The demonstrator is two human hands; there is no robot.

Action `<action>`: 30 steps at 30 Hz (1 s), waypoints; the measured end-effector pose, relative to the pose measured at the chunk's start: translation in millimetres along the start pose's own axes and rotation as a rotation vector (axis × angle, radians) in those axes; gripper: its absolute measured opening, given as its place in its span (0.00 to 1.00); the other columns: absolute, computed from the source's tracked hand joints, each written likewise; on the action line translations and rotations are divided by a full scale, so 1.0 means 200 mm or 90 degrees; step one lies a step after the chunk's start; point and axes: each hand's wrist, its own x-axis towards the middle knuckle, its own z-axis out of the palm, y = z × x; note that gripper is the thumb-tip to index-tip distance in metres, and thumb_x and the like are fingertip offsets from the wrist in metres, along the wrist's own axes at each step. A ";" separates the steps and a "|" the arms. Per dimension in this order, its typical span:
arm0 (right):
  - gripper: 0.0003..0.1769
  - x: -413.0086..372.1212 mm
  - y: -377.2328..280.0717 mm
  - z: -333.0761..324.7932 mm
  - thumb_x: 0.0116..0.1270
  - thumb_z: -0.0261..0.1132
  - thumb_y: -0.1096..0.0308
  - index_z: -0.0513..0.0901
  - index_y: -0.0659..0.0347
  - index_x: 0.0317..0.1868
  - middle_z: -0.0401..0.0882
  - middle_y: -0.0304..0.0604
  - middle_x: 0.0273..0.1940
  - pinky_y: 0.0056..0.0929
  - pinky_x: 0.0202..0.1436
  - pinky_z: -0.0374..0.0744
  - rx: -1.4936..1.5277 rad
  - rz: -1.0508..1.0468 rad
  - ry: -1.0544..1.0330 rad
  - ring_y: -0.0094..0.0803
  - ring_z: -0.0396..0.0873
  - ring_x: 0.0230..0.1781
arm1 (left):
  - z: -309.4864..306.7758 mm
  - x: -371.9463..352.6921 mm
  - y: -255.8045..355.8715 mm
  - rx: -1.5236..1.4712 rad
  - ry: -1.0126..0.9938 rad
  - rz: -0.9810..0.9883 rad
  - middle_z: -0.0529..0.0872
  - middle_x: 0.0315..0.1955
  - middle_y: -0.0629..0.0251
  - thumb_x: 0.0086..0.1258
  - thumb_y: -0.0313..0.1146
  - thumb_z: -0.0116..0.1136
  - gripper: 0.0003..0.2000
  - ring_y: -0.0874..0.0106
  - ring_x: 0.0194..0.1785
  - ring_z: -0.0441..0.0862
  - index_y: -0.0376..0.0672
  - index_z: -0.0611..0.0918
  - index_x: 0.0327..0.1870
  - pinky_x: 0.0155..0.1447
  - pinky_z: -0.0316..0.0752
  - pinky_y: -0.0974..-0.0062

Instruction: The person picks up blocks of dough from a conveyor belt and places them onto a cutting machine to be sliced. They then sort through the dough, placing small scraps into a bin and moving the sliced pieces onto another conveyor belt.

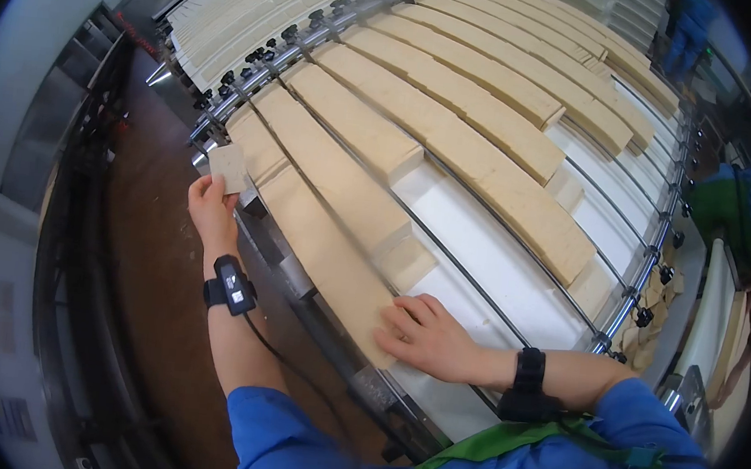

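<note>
Well, the small square piece — tan, flat, the same colour as the long slabs — sat pinched between the thumb and fingertips of the left hand, held up just at the near-left edge of the conveyor, close to the end of the outermost lane. The right hand lay flat and open, fingers slightly spread, palm down on the near end of the nearest tan strip, where that strip met the white belt. Each wrist carried a black strapped device, the left one with a cable trailing down the forearm, and both arms ended in blue sleeves with a green strap across the chest. Beyond the hands, more tan strips ran away in parallel lanes, several broken into shorter lengths with bare belt showing between them — thin metal rods divided the lanes. A metal cross rail studded with black knobs spanned the lanes farther up. Left of the machine lay a brown floor. At the far right stood another person in green and blue.
</note>
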 end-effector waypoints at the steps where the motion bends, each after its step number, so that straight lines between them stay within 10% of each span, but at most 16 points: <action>1: 0.20 0.03 0.02 0.02 0.52 0.61 0.67 0.74 0.55 0.48 0.72 0.46 0.51 0.40 0.53 0.71 -0.004 -0.005 0.005 0.44 0.71 0.53 | -0.03 -0.03 0.02 -0.064 -0.005 -0.014 0.80 0.45 0.56 0.71 0.26 0.53 0.11 0.65 0.46 0.82 0.35 0.72 0.51 0.49 0.80 0.68; 15: 0.08 0.05 0.04 0.05 0.50 0.64 0.68 0.73 0.55 0.30 0.69 0.39 0.30 0.33 0.37 0.72 0.084 -0.245 0.082 0.38 0.71 0.35 | -0.17 -0.78 0.25 -0.176 -0.089 -0.089 0.80 0.48 0.53 0.71 0.21 0.48 0.10 0.65 0.50 0.81 0.36 0.70 0.52 0.53 0.79 0.66; 21: 0.13 -0.02 -0.04 -0.35 0.53 0.72 0.69 0.74 0.58 0.33 0.75 0.36 0.32 0.28 0.33 0.73 0.632 0.472 0.093 0.26 0.74 0.34 | 0.18 -1.28 0.30 -0.108 -0.314 -0.136 0.82 0.45 0.57 0.72 0.24 0.50 0.10 0.69 0.48 0.81 0.39 0.69 0.52 0.52 0.79 0.71; 30: 0.17 -0.70 0.26 -0.89 0.58 0.67 0.76 0.70 0.60 0.45 0.80 0.42 0.41 0.26 0.44 0.77 0.782 0.566 0.456 0.25 0.77 0.42 | 1.08 -1.87 0.42 -0.031 -0.741 -0.129 0.76 0.55 0.54 0.71 0.22 0.48 0.16 0.70 0.55 0.77 0.34 0.67 0.59 0.57 0.74 0.72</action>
